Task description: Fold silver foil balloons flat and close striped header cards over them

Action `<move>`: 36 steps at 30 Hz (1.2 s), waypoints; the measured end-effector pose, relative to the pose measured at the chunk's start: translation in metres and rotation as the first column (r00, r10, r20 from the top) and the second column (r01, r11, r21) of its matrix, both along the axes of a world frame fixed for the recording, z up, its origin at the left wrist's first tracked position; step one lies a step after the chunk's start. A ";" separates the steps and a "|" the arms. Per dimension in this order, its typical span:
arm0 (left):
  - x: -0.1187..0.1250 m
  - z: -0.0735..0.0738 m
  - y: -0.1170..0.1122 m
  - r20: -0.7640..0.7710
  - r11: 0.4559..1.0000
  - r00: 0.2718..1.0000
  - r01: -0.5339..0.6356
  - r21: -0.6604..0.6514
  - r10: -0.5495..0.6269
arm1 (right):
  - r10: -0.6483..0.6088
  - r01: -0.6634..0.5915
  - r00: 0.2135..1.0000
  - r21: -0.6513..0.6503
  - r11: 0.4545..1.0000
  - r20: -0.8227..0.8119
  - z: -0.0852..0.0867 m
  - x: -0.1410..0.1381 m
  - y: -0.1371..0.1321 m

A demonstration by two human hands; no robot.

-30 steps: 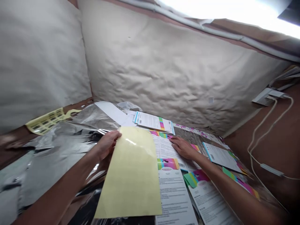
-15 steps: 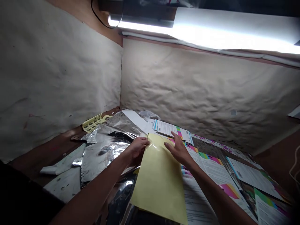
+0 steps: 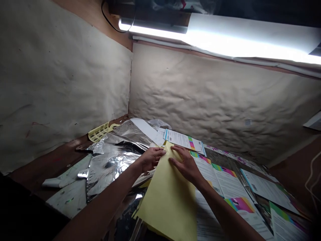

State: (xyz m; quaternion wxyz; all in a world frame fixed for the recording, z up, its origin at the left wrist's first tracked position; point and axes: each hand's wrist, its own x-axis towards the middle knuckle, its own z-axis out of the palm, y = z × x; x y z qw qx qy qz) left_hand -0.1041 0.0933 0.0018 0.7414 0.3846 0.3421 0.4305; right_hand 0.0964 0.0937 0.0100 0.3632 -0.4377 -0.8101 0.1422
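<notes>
My left hand (image 3: 150, 160) is at the upper left edge of a pale yellow sheet (image 3: 168, 204), its fingers close together and curled over that edge, holding it; I cannot tell where the thumb sits. My right hand (image 3: 185, 164) lies open on the sheet near its top corner, fingers spread and pressing down, not gripping. The two hands are just beside each other. The sheet slants from that top corner down towards me, and its lower end runs out of view at the bottom edge.

To the left of the sheet lies crinkled silver foil (image 3: 112, 160), and to the right lie printed leaflets (image 3: 225, 182) with rainbow colour bands, overlapping one another. Just past my fingertips, another barcoded leaflet (image 3: 184, 142) lies across the far end of the pile. Beyond the foil are a white paper strip (image 3: 144, 129) and a clear plastic bag (image 3: 159, 124). A strip of yellow barcode labels (image 3: 99, 132) lies in the far corner of the brown wooden bench (image 3: 57, 157), against a wall lined with cream paper (image 3: 200, 100). A lit fluorescent tube (image 3: 225, 36) runs above.
</notes>
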 end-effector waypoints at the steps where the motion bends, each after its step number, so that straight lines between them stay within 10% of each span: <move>1: -0.001 0.001 -0.001 0.021 0.999 0.999 0.036 0.014 -0.037 | -0.027 0.027 1.000 -0.010 1.000 -0.014 -0.002 0.001 0.002; 7: 0.005 -0.010 0.002 0.034 0.999 0.999 0.009 0.045 -0.011 | -0.145 0.150 0.987 0.076 0.986 -0.065 -0.008 0.006 0.004; 13: 0.014 -0.015 0.002 -0.050 0.988 0.991 -0.120 0.092 0.125 | -0.009 0.007 1.000 0.228 0.974 0.006 -0.001 -0.004 -0.007; 36: 0.018 -0.010 -0.001 -0.181 0.925 0.935 -0.245 0.291 0.305 | 0.075 -0.069 0.990 0.051 0.996 -0.123 -0.002 -0.008 -0.008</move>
